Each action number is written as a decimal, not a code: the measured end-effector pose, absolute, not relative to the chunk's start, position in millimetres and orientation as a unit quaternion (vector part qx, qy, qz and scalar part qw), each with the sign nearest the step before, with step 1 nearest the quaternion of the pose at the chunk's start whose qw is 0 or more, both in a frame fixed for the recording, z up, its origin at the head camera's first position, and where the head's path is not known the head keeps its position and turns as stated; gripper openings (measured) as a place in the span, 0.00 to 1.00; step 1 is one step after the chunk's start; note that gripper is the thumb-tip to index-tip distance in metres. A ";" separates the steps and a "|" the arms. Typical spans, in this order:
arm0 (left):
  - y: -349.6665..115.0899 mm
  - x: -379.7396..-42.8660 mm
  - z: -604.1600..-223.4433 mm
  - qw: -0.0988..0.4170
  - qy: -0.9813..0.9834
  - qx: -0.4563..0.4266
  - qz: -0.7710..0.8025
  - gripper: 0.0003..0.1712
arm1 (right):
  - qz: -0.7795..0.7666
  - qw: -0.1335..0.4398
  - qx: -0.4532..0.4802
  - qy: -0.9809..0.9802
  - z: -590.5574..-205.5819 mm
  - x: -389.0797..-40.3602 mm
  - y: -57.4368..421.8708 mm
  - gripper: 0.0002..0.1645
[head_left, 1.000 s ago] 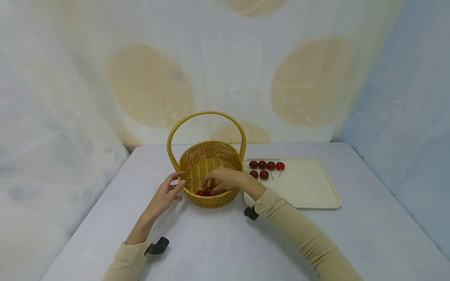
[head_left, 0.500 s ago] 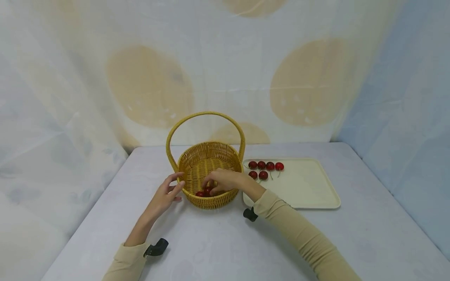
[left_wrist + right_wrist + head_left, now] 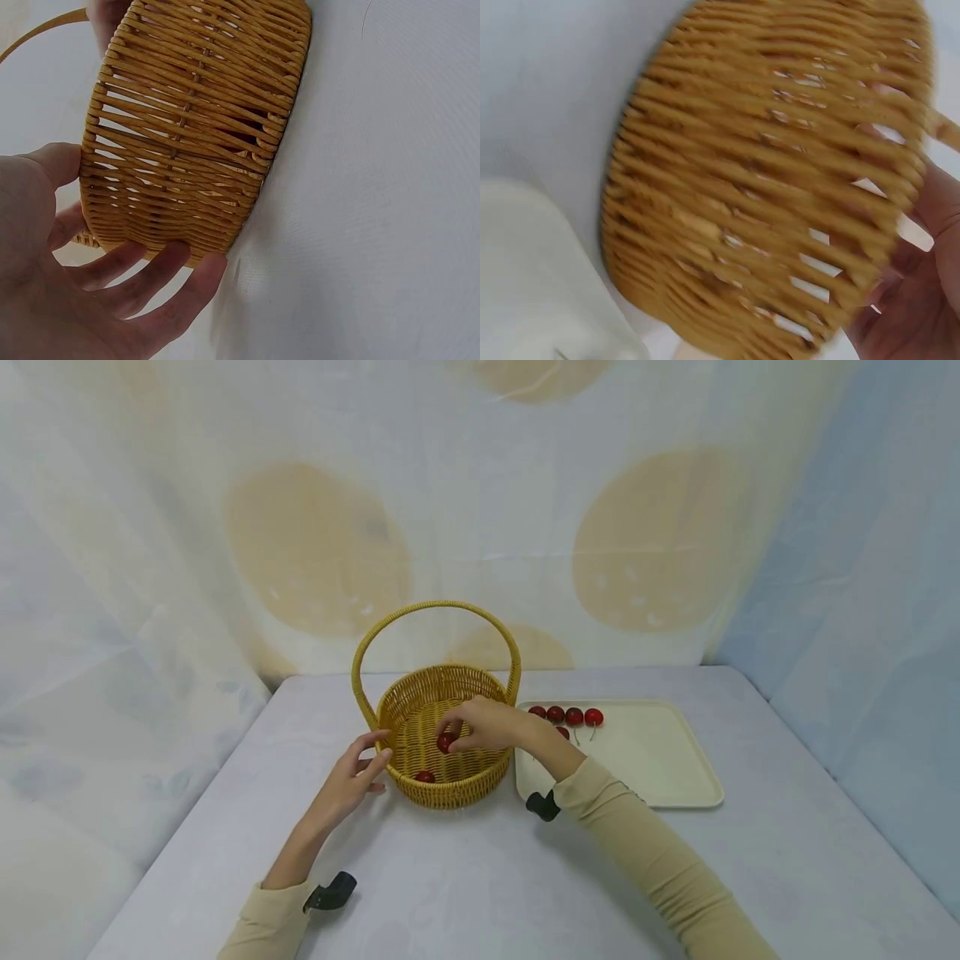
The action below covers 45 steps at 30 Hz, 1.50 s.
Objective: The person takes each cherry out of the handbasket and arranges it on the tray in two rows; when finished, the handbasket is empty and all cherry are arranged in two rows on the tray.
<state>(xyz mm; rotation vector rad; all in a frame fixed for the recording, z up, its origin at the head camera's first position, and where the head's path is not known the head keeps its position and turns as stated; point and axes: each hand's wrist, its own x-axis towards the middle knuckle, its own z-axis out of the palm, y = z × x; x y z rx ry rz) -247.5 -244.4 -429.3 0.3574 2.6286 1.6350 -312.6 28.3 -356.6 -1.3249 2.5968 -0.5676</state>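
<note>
A yellow wicker basket [image 3: 450, 793] with a tall arched handle stands at the table's middle. My left hand [image 3: 352, 785] holds its left side. In the left wrist view the thumb [image 3: 60, 161] meets the rim and other fingers [image 3: 176, 307] lie against the outer wall. Inside the basket, my right hand [image 3: 483, 727] pinches a dark red cherry [image 3: 446, 742] between thumb and fingers, raised off the woven floor. Another cherry [image 3: 425, 777] lies near the front wall. In the blurred right wrist view the basket wall [image 3: 765, 172] hides most of the right hand.
A cream tray [image 3: 660, 768] sits right of the basket, partly under the right forearm. Several cherries [image 3: 573, 717] with stems form a row along its back left, and another cherry [image 3: 562, 732] shows in front. Patterned curtains [image 3: 495, 510] surround the table [image 3: 450, 893].
My right hand has lifted one cherry up and away from the other at the basket's front. The left hand stays at the basket's left side.
</note>
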 end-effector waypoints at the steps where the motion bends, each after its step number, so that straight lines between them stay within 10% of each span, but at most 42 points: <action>1: -244.6 -247.4 -428.6 0.012 0.843 0.115 0.525 0.32 | -0.192 0.079 -0.444 0.872 -353.6 -312.8 30.8 0.19; 45: -245.7 -244.9 -426.4 0.015 0.843 0.105 0.528 0.31 | -0.246 0.028 -0.297 0.922 -390.6 -311.3 214.6 0.19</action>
